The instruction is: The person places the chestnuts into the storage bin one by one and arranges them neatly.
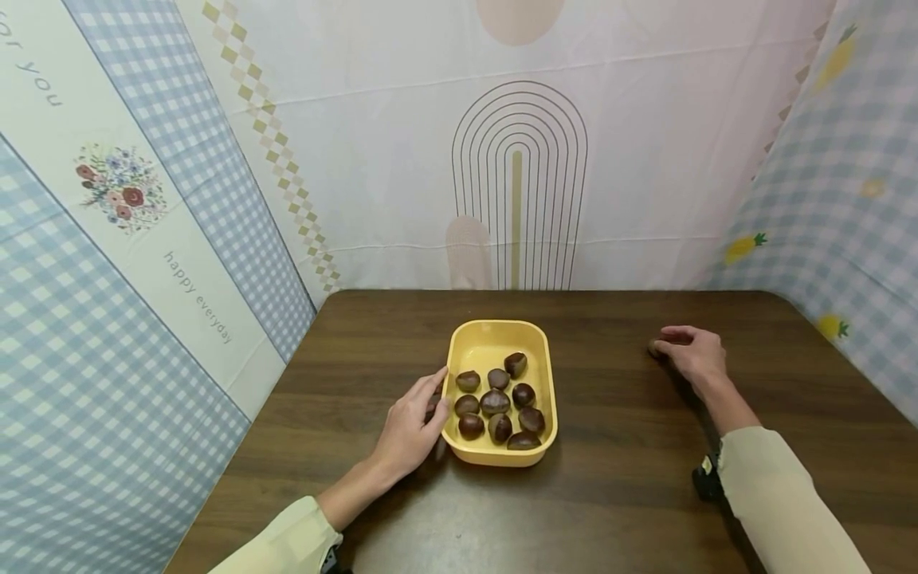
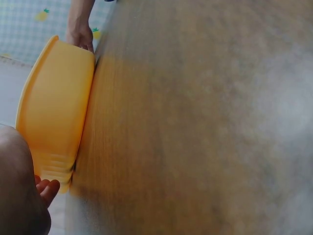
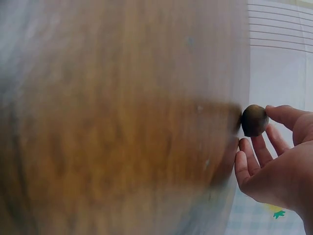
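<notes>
A yellow plastic tray (image 1: pixel 488 457) stands on the table with several brown chestnuts (image 1: pixel 495 401) inside, mostly toward its near end. Against its left wall rests my left hand (image 1: pixel 409 430), thumb and fingertips touching the outside near the rim. The left wrist view shows the tray's side wall (image 2: pixel 58 98), with some of that hand's fingertips beside it. Off to the right, my right hand (image 1: pixel 694 356) pinches one chestnut (image 3: pixel 255 120) between thumb and fingers, low at the tabletop. The other fingers of this hand are bent below the chestnut.
The dark wooden table (image 1: pixel 344 343) has rounded far corners. A pale patterned cloth (image 1: pixel 387 175) hangs behind its far edge. Blue checked cloth (image 1: pixel 72 335) hangs at the left, and more checked cloth (image 1: pixel 861 239) at the right.
</notes>
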The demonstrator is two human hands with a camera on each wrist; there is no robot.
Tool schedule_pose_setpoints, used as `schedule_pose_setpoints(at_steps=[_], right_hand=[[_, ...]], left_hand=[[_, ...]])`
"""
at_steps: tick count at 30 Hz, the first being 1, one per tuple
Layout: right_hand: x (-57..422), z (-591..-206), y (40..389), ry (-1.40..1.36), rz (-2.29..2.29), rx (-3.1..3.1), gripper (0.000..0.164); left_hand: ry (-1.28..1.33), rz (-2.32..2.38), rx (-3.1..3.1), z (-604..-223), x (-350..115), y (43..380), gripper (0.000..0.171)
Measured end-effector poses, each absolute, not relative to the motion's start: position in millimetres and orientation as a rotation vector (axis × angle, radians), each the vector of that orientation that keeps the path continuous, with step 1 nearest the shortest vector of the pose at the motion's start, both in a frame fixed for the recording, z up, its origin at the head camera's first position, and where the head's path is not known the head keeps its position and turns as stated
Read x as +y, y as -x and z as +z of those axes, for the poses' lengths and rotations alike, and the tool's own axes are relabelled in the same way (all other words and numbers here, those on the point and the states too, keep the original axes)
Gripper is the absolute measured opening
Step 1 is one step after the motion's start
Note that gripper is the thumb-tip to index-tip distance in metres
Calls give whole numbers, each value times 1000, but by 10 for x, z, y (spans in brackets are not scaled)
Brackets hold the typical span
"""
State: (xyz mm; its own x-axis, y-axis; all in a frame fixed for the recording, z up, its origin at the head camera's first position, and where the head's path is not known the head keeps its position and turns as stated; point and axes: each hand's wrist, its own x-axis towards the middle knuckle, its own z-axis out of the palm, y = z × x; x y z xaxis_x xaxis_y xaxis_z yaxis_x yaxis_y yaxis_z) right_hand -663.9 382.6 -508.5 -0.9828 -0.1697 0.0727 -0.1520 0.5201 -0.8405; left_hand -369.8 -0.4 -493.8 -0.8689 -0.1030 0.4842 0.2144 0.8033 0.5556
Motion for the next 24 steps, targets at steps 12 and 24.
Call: schedule_pose_setpoints(at_steps=[12, 24], right_hand=[[3814, -5065, 6656, 348, -1413, 2779, 44], [3820, -4947, 6578, 451, -1272, 2895, 38]], left_hand=[[72, -851, -2486, -4920, 28, 3711, 50], [94, -863, -2468, -4872, 14, 3664, 49]])
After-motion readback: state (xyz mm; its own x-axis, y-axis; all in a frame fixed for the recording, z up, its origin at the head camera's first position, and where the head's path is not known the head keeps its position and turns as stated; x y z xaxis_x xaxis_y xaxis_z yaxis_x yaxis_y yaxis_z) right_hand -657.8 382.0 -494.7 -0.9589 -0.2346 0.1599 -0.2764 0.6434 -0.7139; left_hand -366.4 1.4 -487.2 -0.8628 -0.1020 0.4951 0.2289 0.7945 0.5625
